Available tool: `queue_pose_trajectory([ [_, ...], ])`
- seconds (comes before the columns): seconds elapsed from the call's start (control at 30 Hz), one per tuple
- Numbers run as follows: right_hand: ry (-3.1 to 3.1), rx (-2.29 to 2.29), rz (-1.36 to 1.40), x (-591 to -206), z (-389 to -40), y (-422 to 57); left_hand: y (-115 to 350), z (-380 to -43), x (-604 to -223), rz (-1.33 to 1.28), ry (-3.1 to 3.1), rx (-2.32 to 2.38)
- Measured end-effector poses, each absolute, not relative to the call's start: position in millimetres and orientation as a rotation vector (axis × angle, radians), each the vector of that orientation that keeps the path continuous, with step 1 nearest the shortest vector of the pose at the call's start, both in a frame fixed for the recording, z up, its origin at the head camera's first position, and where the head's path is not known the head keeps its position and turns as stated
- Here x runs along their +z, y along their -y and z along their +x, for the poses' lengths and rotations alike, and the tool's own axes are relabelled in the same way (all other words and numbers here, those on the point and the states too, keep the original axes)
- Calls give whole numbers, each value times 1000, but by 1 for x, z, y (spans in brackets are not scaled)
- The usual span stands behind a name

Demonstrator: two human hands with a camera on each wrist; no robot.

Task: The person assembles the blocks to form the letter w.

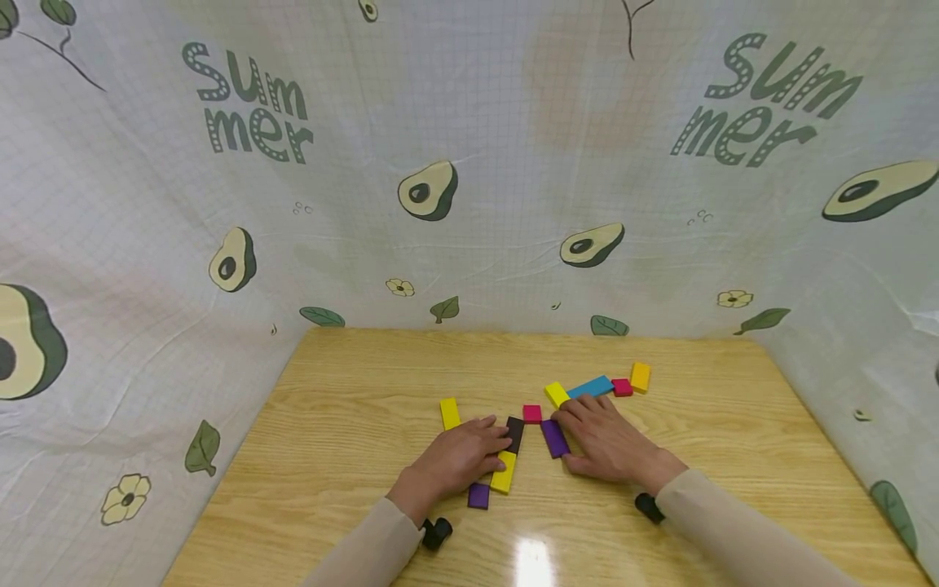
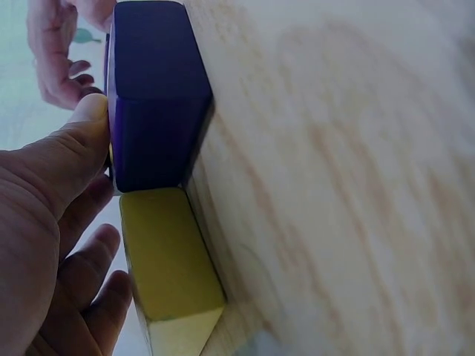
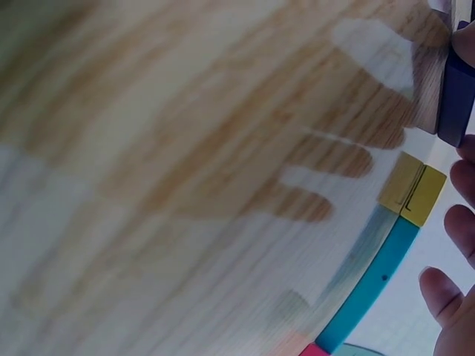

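Right hand [image 1: 605, 440]: palm down, forearm entering from the near right, wrist low over the table [image 1: 704, 522]. Thumb and index finger bent in a narrow pinch at the two ends of the long purple block [image 1: 555, 439]; remaining fingers spread beyond it.

Left hand [image 1: 456, 452]: palm down, reaching in from the near left, fingers slightly bent and parted. No block seen enclosed; contact under the palm hidden. Fingertips meet the left edge of the dark block [image 1: 516, 434]; thumb lies by the long yellow block [image 1: 503, 474].

Positions: long purple block lies flat at the right hand's left side, within the pinch. Small purple block [image 1: 478, 496] sits just on the near side of the left thumb. Left yellow block [image 1: 450, 413] runs out from beyond the left knuckles. Pink block [image 1: 531, 414] lies between the hands, just past the right index fingertip. Right yellow block [image 1: 557, 395] and blue block [image 1: 590, 387] are just beyond the right fingers.

Axes: long purple block slants from far left to near right. Dark and long yellow blocks stand end to end, far end leaning slightly right.
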State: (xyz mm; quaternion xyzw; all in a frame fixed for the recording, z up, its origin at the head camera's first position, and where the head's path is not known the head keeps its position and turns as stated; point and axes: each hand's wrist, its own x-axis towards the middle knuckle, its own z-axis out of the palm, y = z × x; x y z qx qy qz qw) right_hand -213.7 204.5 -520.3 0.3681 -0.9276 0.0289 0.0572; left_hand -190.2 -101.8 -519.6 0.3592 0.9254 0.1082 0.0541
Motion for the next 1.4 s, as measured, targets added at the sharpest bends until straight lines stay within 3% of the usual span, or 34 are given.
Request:
queue_pose_trajectory([
  [1.4, 2817, 140, 1063, -518, -210, -209, 100, -188, -516, 1110, -2810, 263],
])
